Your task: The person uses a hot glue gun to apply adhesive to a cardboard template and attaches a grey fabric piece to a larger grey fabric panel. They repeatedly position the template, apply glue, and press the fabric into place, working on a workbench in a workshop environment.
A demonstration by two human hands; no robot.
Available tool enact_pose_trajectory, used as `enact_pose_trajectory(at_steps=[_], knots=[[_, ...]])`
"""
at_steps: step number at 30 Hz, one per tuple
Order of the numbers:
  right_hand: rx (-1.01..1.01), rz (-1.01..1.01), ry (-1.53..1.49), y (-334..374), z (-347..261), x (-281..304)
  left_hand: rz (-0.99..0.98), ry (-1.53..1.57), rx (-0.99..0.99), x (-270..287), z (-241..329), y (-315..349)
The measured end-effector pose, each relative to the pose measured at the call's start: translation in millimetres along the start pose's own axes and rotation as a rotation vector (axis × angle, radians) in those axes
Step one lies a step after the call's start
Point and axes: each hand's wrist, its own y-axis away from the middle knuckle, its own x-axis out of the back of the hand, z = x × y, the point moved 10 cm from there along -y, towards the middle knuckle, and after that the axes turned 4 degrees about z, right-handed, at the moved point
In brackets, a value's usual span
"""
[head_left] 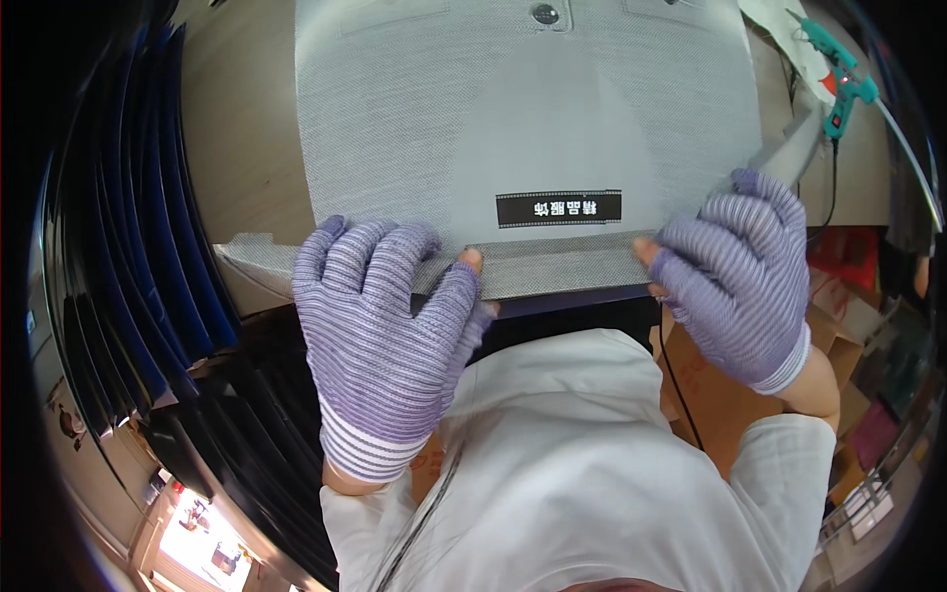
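A grey woven fabric panel [385,128] lies on the table before me, with a smooth pale arched area in its middle and a black printed label [558,208]. Along its near edge runs a folded fabric strip [562,264]. My left hand [380,326], in a purple-and-white striped glove, grips this edge on the left, with a bare fingertip showing. At the right part of the strip, my right hand [735,281], gloved alike, is closed on it with bare fingertips at the fold. The undersides of both grips are hidden.
A teal glue gun [840,89] with a cord lies at the far right. Several dark blue, thin panels [158,217] stand in a row on the left. Below the table's right edge is a cardboard box [720,395]. A round dark button [545,14] sits at the panel's far end.
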Motion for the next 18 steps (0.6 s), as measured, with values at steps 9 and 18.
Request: enact_pose_trajectory(at_steps=[9, 18], knots=[[-0.037, 0.055, -0.135, -10, -11, -9, 0.014, -0.043, 0.051, -8, -5, 4], [-0.051, 0.059, -0.144, -6, -8, -14, 0.067, -0.026, 0.017, -9, -3, 5]])
